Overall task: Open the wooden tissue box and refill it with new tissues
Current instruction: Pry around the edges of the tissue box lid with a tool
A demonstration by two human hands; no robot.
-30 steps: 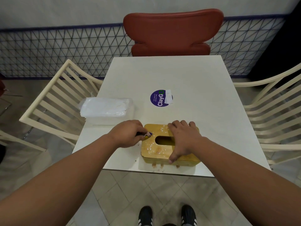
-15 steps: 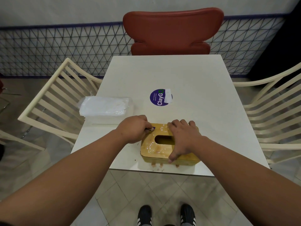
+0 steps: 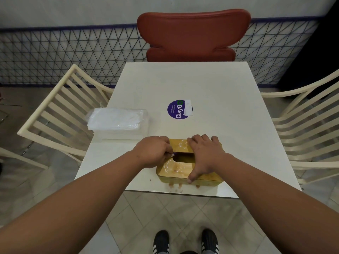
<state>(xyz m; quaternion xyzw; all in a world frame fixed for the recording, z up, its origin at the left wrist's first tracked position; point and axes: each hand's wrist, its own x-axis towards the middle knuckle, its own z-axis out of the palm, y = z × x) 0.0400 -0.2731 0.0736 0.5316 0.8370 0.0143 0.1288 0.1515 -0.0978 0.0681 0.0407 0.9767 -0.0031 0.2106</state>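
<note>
The wooden tissue box (image 3: 174,167) lies near the front edge of the white table (image 3: 211,85), lid on, with white specks around its dark oval slot. My right hand (image 3: 205,156) lies across the box's right half, fingers curled over the far edge and thumb pressed on the near edge. My left hand (image 3: 154,153) is at the box's left end and pinches a small purple-tipped thing at the slot's left end; what it is I cannot tell. A clear-wrapped pack of new white tissues (image 3: 117,119) lies at the table's left edge.
A round purple sticker (image 3: 178,109) marks the table's middle. A red chair (image 3: 192,33) stands at the far side, with cream slatted chairs at the left (image 3: 60,110) and right (image 3: 308,125). Small brown stains dot the table's front edge below the box.
My left hand has moved right, from the box's left corner onto the lid, bringing the purple-tipped thing to the slot. My right hand has stayed on the box.
</note>
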